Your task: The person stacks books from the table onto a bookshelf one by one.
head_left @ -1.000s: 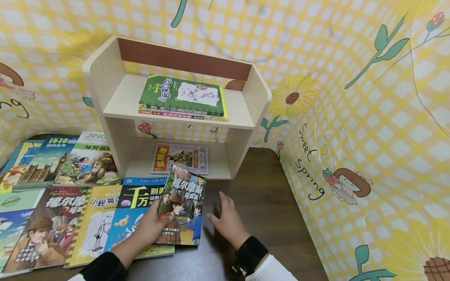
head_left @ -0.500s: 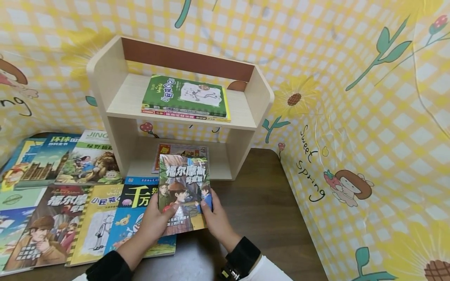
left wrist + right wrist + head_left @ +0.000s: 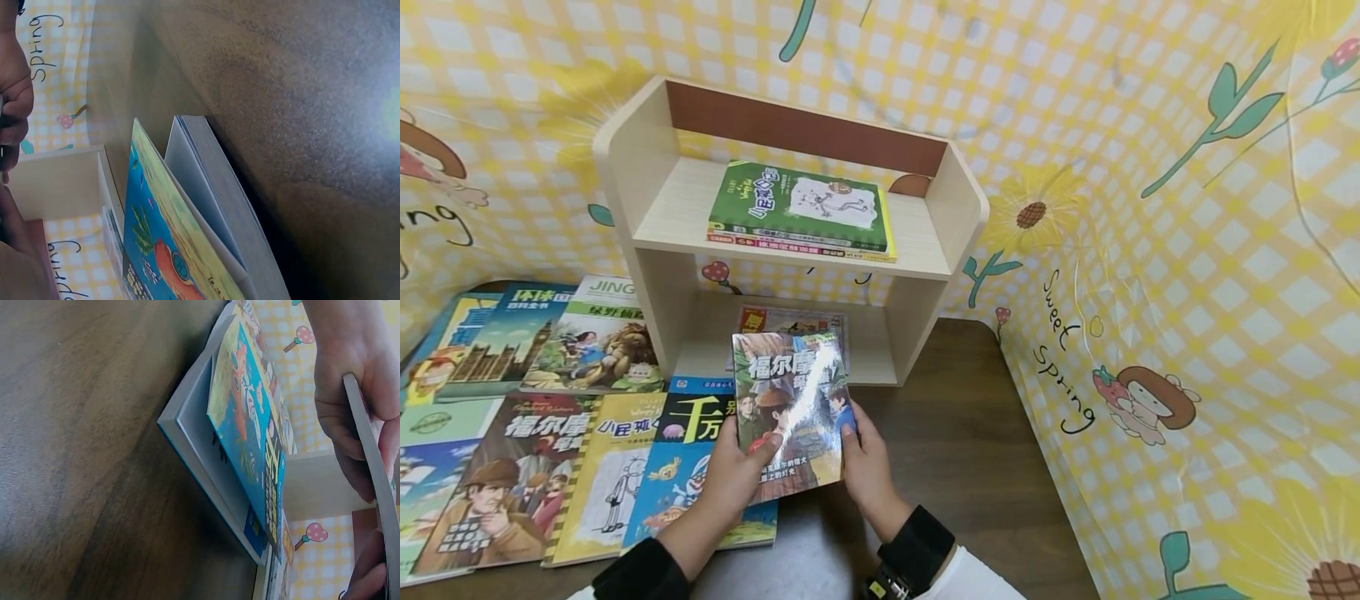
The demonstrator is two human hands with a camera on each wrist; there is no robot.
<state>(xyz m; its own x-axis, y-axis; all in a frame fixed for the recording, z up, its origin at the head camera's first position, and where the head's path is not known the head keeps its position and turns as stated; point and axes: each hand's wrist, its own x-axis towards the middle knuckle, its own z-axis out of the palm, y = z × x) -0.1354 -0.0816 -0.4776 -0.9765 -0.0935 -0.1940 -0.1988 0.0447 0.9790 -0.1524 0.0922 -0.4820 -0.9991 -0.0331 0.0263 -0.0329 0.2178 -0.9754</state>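
Both hands hold a thin paperback book (image 3: 797,383), its cover showing boys and white Chinese lettering. My left hand (image 3: 737,467) grips the left edge, thumb on the cover. At the right edge, my right hand (image 3: 868,467) pinches the book, thumb also on the front. Seen from the right wrist, the paperback (image 3: 369,447) is edge-on and raised above the table, with fingers behind it. It overlaps the lower shelf of a small wooden bookcase (image 3: 917,321) in the head view, partly hiding a red-titled book (image 3: 754,319) lying there. A blue book (image 3: 658,492) lies left, its cover lifted slightly.
A stack topped by a green book (image 3: 797,204) lies on the upper shelf. Several books, including a yellow one (image 3: 613,492) and a brown-covered one (image 3: 505,492), spread over the dark table (image 3: 970,467) at left. A checked cloth (image 3: 1210,275) surrounds the table.
My right hand has come in from the right and taken the paperback's right edge. The book has risen and turned more upright, tilting slightly left since the middle frame.
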